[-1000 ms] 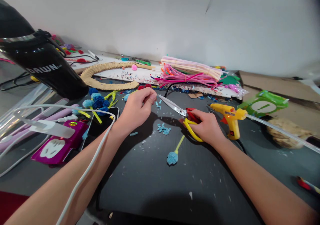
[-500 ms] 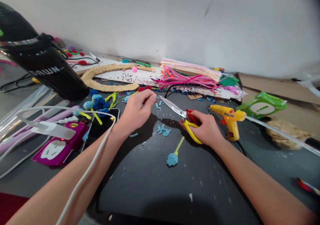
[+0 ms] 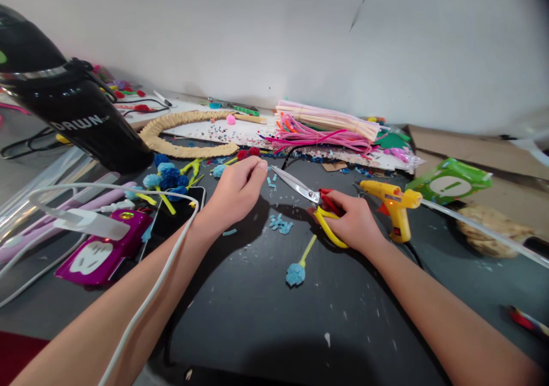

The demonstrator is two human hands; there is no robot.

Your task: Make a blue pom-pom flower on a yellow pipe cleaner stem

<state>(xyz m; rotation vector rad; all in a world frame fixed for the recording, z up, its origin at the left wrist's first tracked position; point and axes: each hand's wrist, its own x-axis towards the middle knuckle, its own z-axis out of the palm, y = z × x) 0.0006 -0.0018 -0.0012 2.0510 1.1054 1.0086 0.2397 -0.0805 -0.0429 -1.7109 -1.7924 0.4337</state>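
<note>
A dark grey tabletop [image 3: 257, 323], flecked with pale marks and tiny scraps, is spreading beneath the scissors [image 3: 297, 185], and a smooth, pale wall [image 3: 214, 43] is rising behind them. To their far right, creased brown cardboard [image 3: 446, 146] is lying near the wall.

The scissors are pointing toward the left hand [image 3: 242, 190], their shiny metal blades lying together. The right hand [image 3: 355, 221] is clamping around their red and yellow handles. The left hand is holding its thumb and fingers together just beside the scissors' tip; whether it is pinching anything, I cannot tell.

Below the scissors, thin blue snippets [image 3: 281, 224] are lying in a loose heap, and a ruffled, rounded blue flower [image 3: 295, 274] is resting with its slender yellow-green stem. Beyond the scissors, fuzzy pink strands [image 3: 321, 136] are lying in a bundle, and a pleated tan ring [image 3: 160, 134] is curving open to their left. Farther left, a glossy black bottle [image 3: 90, 117] is standing tilted in view. Right of the scissors, a yellow plastic glue gun [image 3: 397, 206] is resting near a crinkled green packet [image 3: 457, 183].
</note>
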